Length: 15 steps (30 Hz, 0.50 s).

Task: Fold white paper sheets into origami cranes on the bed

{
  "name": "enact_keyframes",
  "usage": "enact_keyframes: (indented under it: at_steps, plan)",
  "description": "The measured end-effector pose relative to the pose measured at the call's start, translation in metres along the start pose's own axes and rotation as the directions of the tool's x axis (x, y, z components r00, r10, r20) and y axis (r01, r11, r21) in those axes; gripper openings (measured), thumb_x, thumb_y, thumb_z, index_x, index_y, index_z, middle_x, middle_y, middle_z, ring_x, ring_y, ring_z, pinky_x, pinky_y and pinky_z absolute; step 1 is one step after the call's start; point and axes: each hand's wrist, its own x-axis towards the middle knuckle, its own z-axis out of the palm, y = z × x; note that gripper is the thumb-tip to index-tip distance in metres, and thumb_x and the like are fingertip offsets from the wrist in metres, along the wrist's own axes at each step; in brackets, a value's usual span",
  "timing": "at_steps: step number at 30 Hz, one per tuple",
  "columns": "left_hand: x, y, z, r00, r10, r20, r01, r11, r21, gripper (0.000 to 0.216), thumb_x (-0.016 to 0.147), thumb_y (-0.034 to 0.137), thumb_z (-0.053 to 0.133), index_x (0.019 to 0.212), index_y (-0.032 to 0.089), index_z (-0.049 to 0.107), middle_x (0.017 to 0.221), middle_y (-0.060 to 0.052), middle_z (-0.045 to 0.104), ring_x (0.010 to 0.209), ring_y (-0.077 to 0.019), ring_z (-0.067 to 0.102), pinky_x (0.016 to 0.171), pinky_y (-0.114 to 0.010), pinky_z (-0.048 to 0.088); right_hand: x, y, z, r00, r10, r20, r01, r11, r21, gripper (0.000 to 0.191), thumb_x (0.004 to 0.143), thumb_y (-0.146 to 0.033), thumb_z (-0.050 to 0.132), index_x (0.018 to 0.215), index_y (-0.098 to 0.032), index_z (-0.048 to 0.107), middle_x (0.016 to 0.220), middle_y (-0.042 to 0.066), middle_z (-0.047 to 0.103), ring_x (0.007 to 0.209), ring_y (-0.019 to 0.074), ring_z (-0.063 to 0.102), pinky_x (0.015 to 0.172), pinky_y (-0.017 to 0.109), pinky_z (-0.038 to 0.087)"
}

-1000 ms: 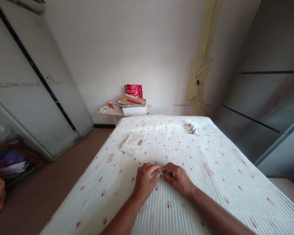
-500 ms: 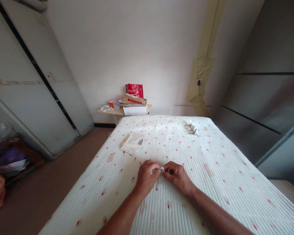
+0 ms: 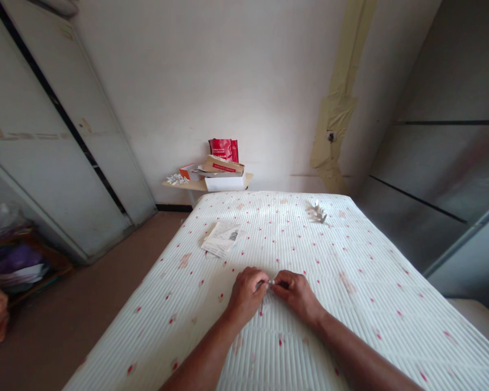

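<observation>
My left hand (image 3: 248, 293) and my right hand (image 3: 294, 290) meet over the middle of the bed, fingers pinched close together. Between their fingertips is a small whitish folded piece (image 3: 271, 282), apparently paper, mostly covered by the fingers. Both hands grip it from opposite sides. Beyond my left hand lies a small stack of printed paper sheets (image 3: 220, 239). Farther off, to the right, several small folded paper pieces (image 3: 318, 212) sit in a loose cluster on the striped, red-dotted bedspread (image 3: 277, 244).
A small table (image 3: 195, 185) behind the bed bears a white box (image 3: 225, 183), a red bag (image 3: 223, 149), and a pile of white pieces (image 3: 177, 178). Cabinets (image 3: 65, 130) stand at left, a grey wardrobe (image 3: 440, 157) at right. A wall socket (image 3: 331, 136) is beyond the bed.
My fingers have shifted slightly around the whitish piece, with the right fingertips a little farther right. The sheets and the folded cluster lie where they were.
</observation>
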Motion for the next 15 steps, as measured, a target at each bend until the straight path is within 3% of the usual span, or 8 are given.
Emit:
enact_keyframes:
  at_steps: [15]
  plan:
    - [-0.0013, -0.0044, -0.0001, 0.999, -0.048, -0.025, 0.050, 0.995, 0.082, 0.013, 0.073, 0.013, 0.048, 0.071, 0.020, 0.058, 0.075, 0.001, 0.061, 0.079, -0.0141, 0.053, 0.073, -0.025, 0.035, 0.0004, -0.0054, -0.0032, 0.996, 0.074, 0.045, -0.070, 0.994, -0.081, 0.013, 0.069, -0.016, 0.047, 0.057, -0.017, 0.048, 0.057, -0.004, 0.046, 0.054, 0.0089, 0.044, 0.052, 0.019, 0.029]
